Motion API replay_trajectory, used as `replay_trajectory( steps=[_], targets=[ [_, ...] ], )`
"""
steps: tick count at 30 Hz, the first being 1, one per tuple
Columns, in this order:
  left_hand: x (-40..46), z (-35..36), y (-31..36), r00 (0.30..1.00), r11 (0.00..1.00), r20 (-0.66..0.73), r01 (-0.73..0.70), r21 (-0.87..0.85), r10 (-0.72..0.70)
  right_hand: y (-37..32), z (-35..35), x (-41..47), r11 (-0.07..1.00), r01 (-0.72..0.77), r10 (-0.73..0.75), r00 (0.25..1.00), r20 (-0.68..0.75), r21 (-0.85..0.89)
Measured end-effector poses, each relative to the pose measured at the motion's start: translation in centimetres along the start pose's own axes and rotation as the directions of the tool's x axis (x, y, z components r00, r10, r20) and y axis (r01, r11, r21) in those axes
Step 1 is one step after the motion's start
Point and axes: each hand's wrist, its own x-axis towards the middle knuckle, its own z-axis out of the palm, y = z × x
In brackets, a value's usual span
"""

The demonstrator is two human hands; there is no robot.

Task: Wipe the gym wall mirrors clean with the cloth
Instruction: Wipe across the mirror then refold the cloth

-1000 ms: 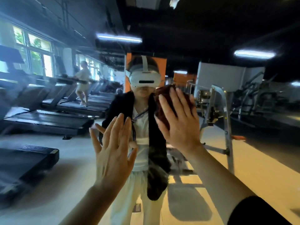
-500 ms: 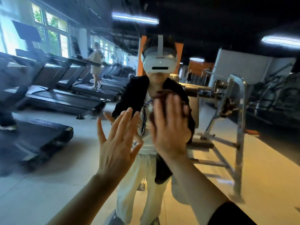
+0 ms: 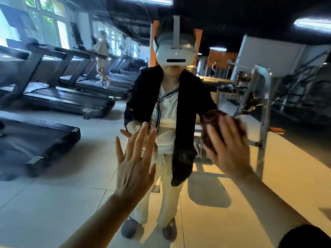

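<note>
Mirror [image 3: 53,203] — left hand [image 3: 134,169] flat, right hand [image 3: 231,151] pressing cloth [image 3: 211,119]

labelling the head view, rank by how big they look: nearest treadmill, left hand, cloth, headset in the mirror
1. nearest treadmill
2. left hand, enlarged by nearness to the camera
3. headset and cloth: too close to rank, the cloth partly hidden by the right hand

You will find no readable text, label, brand, number or sign anywhere here: the mirror [image 3: 53,194] reflects only blurred, unmarked gym gear and a plain white headset [image 3: 175,54].
</note>
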Motion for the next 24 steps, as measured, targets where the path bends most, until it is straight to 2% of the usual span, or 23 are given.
replay_trajectory(
  steps=[4,6,8,9,11,13,19,21,24],
  targets=[
    [-0.6,0.4,0.1,0.999,1.000,0.051,0.010,0.007,-0.010,3.6,-1.7,-5.6,0.989,-0.146,0.147,0.986,0.082,-0.010],
    [-1.3,0.6,-0.2,0.995,1.000,0.097,0.010,0.020,-0.012,1.9,-1.2,-6.7,0.966,-0.256,0.253,0.964,0.088,0.033],
    [-2.0,0.6,-0.9,0.991,1.000,0.130,0.006,0.025,-0.009,-1.6,-0.2,-6.4,0.958,-0.276,0.271,0.960,0.073,0.080],
    [-2.4,0.5,-1.4,0.990,1.000,0.138,0.006,0.020,-0.009,-3.8,0.3,-5.8,0.970,-0.222,0.216,0.974,0.070,0.095],
    [-3.0,0.1,-2.7,0.990,1.000,0.136,0.027,0.010,-0.028,-8.3,1.6,-4.0,0.994,-0.024,0.014,0.996,0.093,0.107],
    [-3.7,-0.5,-4.3,0.991,0.998,0.116,0.059,0.022,-0.061,-12.9,2.8,-1.0,0.988,0.119,-0.128,0.988,0.091,0.094],
    [-6.0,-2.0,-9.1,0.978,0.980,0.112,0.166,0.105,-0.178,-23.3,5.0,7.0,0.972,0.190,-0.196,0.980,0.036,0.140],
    [-6.2,-1.9,-9.7,0.969,0.973,0.121,0.201,0.113,-0.215,-24.0,5.1,7.3,0.977,0.172,-0.177,0.984,0.026,0.125],
    [-6.4,-1.3,-9.2,0.972,0.980,0.135,0.180,0.091,-0.191,-22.4,4.7,6.2,0.958,0.260,-0.270,0.960,0.074,0.119]
  ],
)
